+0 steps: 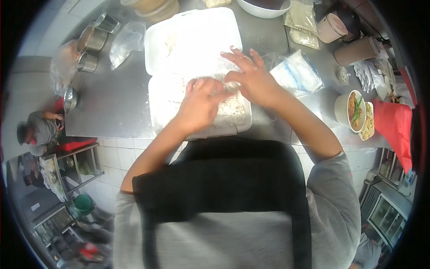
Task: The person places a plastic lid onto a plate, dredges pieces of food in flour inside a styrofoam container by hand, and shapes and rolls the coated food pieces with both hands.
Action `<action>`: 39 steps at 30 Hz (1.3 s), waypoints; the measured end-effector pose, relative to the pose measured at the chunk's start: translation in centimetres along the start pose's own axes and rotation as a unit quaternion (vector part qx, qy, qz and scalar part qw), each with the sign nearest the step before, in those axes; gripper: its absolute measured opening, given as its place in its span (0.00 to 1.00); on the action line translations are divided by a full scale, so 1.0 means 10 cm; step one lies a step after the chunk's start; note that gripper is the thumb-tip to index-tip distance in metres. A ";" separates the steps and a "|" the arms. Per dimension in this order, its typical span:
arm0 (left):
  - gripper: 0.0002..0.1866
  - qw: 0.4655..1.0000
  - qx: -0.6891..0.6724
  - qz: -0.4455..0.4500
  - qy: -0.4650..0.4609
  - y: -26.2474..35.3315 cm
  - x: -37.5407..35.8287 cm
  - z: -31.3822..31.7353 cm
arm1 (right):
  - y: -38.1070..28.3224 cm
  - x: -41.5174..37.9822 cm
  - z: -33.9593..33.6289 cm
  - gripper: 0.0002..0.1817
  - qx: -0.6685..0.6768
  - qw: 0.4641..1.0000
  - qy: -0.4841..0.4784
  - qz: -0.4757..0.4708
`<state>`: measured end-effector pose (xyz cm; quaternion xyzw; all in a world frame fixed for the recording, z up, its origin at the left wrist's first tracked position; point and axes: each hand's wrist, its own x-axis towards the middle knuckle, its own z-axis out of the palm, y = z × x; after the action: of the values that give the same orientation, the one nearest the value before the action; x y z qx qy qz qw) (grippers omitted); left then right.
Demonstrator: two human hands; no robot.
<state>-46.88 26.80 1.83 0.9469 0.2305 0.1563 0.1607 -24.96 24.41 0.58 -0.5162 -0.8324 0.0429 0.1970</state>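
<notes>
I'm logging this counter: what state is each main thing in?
Foam box: open, lid laid back.
White powder: loose, spread in the box.
Left hand: over the box, fingers bent.
Right hand: over the box, fingers spread.
Food bowl: uncovered, holding food.
Blue-marked bag: lying right of the box.

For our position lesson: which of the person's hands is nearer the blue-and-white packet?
Right. The right hand is just left of the packet; the left hand is farther left, over the white foam container.
</notes>
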 end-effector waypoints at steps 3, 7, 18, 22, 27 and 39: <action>0.24 0.995 -0.101 0.013 0.004 -0.27 0.25 0.05 | -0.03 -0.04 -0.14 0.12 0.076 0.993 0.045 0.084; 0.25 0.988 -0.060 0.094 -0.108 -0.43 0.54 0.21 | -0.14 -0.20 -0.29 0.10 0.113 0.980 0.093 0.132; 0.16 0.945 -0.070 0.030 -0.319 -0.43 0.75 0.08 | -0.47 -0.49 0.03 0.19 0.008 0.993 0.021 0.120; 0.17 0.932 -0.129 0.031 -0.336 -0.47 0.72 0.09 | -0.52 -0.51 0.05 0.20 0.041 0.985 -0.007 0.169; 0.16 0.909 -0.184 0.009 -0.375 -0.55 0.73 0.04 | -0.50 -0.48 0.10 0.19 0.073 0.976 -0.043 0.200; 0.12 0.876 -0.197 -0.049 -0.437 -0.55 0.84 0.04 | -0.49 -0.49 0.06 0.19 0.128 0.961 -0.087 0.228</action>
<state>-41.76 35.42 1.26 0.8551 0.1473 -0.2387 0.4360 -27.37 17.91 -0.07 -0.6568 -0.6942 0.2379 0.1737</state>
